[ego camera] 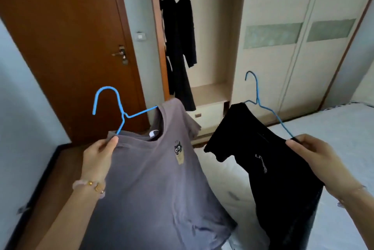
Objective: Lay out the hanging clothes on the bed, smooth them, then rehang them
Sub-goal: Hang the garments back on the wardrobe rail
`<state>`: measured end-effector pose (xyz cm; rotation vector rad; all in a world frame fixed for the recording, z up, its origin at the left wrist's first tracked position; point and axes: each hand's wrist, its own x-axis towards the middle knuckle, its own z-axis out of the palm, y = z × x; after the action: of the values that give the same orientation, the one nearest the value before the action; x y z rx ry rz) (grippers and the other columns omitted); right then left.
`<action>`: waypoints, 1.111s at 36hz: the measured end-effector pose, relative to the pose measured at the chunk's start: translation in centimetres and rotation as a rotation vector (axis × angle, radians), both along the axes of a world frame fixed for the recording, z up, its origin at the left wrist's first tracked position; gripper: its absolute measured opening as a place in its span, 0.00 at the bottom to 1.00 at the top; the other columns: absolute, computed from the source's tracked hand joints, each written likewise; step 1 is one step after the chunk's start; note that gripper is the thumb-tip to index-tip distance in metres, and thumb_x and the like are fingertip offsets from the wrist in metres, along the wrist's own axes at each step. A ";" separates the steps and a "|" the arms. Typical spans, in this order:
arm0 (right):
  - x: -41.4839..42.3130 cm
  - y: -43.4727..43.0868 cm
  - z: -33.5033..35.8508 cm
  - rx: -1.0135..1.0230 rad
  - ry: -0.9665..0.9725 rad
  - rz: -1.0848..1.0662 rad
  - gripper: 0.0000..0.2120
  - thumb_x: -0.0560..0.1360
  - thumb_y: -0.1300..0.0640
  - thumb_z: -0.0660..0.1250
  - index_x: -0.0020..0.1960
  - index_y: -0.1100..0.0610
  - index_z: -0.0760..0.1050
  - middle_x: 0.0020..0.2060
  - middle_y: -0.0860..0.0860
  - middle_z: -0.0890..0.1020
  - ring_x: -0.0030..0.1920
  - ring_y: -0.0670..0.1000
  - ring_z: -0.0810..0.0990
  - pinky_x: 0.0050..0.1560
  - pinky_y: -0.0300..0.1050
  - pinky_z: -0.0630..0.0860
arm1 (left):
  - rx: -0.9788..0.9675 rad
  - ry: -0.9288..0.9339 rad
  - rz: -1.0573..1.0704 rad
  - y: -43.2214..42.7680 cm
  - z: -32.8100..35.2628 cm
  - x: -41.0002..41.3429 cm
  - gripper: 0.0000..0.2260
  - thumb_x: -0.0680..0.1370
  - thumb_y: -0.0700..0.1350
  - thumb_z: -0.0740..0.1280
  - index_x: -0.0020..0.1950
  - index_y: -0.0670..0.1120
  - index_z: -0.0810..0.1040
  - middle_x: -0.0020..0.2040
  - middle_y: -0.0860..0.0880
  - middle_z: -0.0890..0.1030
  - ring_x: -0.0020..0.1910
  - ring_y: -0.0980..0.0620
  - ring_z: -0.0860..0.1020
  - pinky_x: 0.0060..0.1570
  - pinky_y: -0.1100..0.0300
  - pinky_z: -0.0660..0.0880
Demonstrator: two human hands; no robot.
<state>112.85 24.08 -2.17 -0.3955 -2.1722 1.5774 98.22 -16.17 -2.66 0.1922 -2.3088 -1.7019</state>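
Left hand [99,154] pinches the grey T-shirt [157,178] at its shoulder, right hand [309,150] the black T-shirt [263,158] likewise — held apart at the bed [334,128], likely to lay each down untangled.

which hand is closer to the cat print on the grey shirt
Left. The left hand pinches the grey shirt at its shoulder, just left of the cat print. The right hand is farther off to the right, gripping the black shirt by its shoulder.
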 end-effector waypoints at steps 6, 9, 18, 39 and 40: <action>-6.0 -1.9 0.3 0.016 0.060 0.224 0.11 0.74 0.59 0.67 0.35 0.62 0.72 0.24 0.47 0.74 0.26 0.41 0.69 0.24 0.30 0.64 | -0.009 -0.035 0.193 -4.0 1.4 0.0 0.19 0.80 0.52 0.60 0.64 0.40 0.74 0.63 0.42 0.76 0.63 0.38 0.73 0.64 0.46 0.69; -9.3 -3.8 0.9 0.005 0.086 0.305 0.11 0.73 0.57 0.68 0.35 0.62 0.74 0.27 0.49 0.74 0.30 0.45 0.70 0.26 0.31 0.66 | 0.038 0.005 0.246 -5.8 2.4 0.3 0.18 0.81 0.49 0.60 0.64 0.39 0.75 0.63 0.41 0.76 0.63 0.40 0.73 0.62 0.49 0.69; -17.6 -10.5 2.3 -0.088 0.116 0.444 0.19 0.59 0.38 0.74 0.34 0.54 0.78 0.26 0.47 0.75 0.26 0.42 0.72 0.27 0.32 0.69 | 0.000 0.029 0.187 -11.4 3.2 -2.7 0.05 0.78 0.45 0.65 0.46 0.45 0.79 0.45 0.46 0.81 0.43 0.52 0.77 0.42 0.63 0.72; -40.4 -21.9 -2.2 -0.173 -0.039 0.324 0.09 0.74 0.59 0.68 0.35 0.56 0.78 0.27 0.50 0.78 0.26 0.42 0.75 0.27 0.30 0.71 | -0.109 -0.213 -0.035 -22.3 -3.4 -27.9 0.06 0.77 0.43 0.67 0.49 0.42 0.79 0.46 0.43 0.83 0.50 0.45 0.80 0.44 0.59 0.74; -41.4 -21.8 -2.5 -0.165 -0.051 0.299 0.08 0.75 0.61 0.67 0.37 0.59 0.78 0.27 0.50 0.78 0.27 0.43 0.75 0.27 0.30 0.71 | -0.110 -0.215 -0.050 -22.0 -3.5 -29.2 0.05 0.77 0.43 0.66 0.50 0.44 0.79 0.47 0.44 0.83 0.51 0.44 0.80 0.46 0.57 0.75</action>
<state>71.50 2.24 -4.64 -0.1652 -2.2277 1.9343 69.03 -38.19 -6.12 0.3125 -2.5745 -1.6438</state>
